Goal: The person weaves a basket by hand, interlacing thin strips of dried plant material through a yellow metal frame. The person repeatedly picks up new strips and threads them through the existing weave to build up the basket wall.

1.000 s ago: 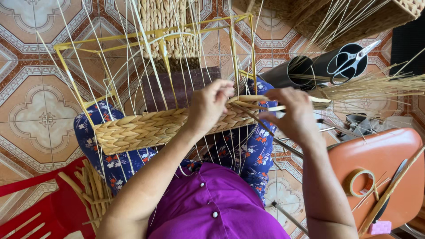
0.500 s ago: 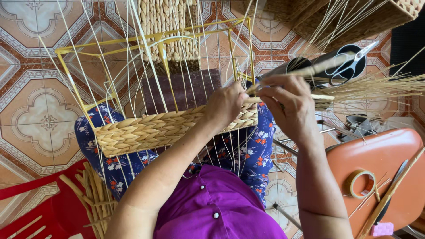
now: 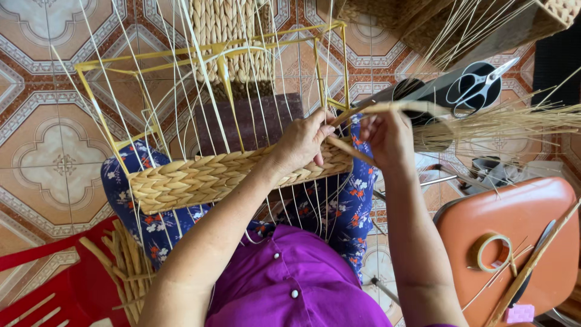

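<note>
Weaving a pale braided straw band (image 3: 230, 175) on a yellow wire frame (image 3: 212, 51).
Left hand (image 3: 301, 142) presses the band; right hand (image 3: 387, 136) pinches a flat tan straw strand (image 3: 387, 108), which may snap if bent sharply.

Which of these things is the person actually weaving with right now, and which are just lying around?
In use:
left hand
right hand
half-woven basket
yellow wire frame
fibre strand

Lying about:
scissors
tape roll
orange stool
red chair

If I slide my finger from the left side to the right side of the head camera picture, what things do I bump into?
Red chair → woven basket band → left hand → right hand → scissors → tape roll on the orange stool.
</note>
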